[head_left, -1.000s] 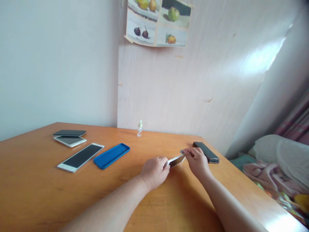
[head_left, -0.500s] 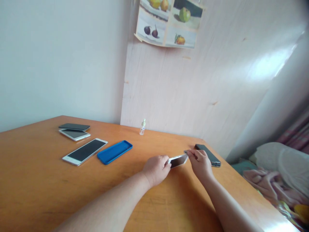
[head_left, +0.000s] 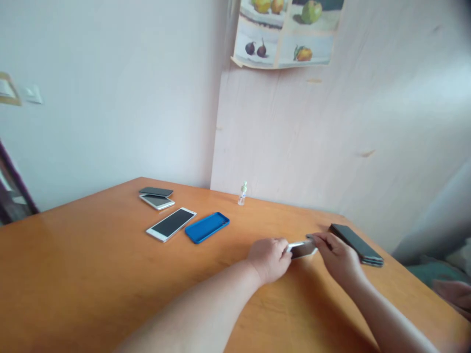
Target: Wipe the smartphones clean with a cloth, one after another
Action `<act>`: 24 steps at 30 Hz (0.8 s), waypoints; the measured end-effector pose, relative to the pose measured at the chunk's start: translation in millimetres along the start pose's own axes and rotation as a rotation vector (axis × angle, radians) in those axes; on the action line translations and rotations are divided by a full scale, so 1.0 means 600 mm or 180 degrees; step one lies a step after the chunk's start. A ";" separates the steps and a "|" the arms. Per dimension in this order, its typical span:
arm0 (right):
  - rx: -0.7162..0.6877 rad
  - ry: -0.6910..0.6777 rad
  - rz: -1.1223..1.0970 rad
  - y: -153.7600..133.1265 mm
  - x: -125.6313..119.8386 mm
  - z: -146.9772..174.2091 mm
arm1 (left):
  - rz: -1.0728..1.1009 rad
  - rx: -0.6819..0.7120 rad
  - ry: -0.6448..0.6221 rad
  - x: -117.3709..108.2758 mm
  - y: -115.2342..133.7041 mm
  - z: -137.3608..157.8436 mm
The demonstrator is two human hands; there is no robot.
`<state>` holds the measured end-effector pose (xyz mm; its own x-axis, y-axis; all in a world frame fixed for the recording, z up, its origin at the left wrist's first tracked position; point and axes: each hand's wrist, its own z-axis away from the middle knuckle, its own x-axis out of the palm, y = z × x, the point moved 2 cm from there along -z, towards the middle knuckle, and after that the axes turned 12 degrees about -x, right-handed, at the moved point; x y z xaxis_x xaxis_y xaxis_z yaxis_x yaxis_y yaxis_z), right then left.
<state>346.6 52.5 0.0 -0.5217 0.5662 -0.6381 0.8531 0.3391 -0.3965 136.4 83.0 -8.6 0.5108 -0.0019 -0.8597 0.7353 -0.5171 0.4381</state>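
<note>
My left hand (head_left: pixel 270 260) is closed around the near-left end of a white smartphone (head_left: pixel 302 250), which is tilted just above the table. At the phone's far-right end my right hand (head_left: pixel 336 255) pinches its fingers on a small grey item (head_left: pixel 309 237), too small to name. To the left of my hands lies a blue phone case (head_left: pixel 207 227), hollow side up. Beside it a larger white smartphone (head_left: pixel 171 223) rests with its dark screen up.
A dark phone (head_left: pixel 156 191) lies partly on another white phone (head_left: pixel 157 201) at the back left. A small clear bottle (head_left: pixel 242 193) stands near the wall. Stacked dark phones (head_left: pixel 356 245) lie right of my right hand. The wooden table (head_left: pixel 91 264) ends at the right.
The view has turned left, so everything sits farther right in it. Both hands keep their hold at the phone, with little change between them.
</note>
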 end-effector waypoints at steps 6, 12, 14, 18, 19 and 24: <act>-0.0277 -0.0308 0.0081 -0.014 0.017 0.011 | -0.0029 -0.0020 -0.0037 0.003 0.002 0.001; -0.0295 -0.0614 -0.0183 -0.011 0.030 0.020 | -0.0049 0.0104 0.0017 0.005 0.004 0.004; -0.0139 -0.0398 0.0024 0.032 0.017 0.015 | -0.0057 0.0106 0.0013 0.006 0.003 0.003; 0.0014 -0.0160 0.0448 0.066 0.002 0.009 | -0.0043 0.0105 0.0022 0.011 0.001 -0.001; -0.0015 -0.0219 0.0433 0.054 0.004 0.010 | -0.0034 0.0113 0.0038 0.012 0.000 -0.002; -0.0281 -0.0716 -0.0228 -0.035 0.033 0.025 | -0.0029 0.0262 0.0085 0.013 0.000 -0.002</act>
<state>318.5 45.1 -14.3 -0.5610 0.3604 -0.7452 0.8062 0.4423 -0.3930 141.1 84.1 -14.9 0.5168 0.0254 -0.8558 0.7015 -0.5856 0.4062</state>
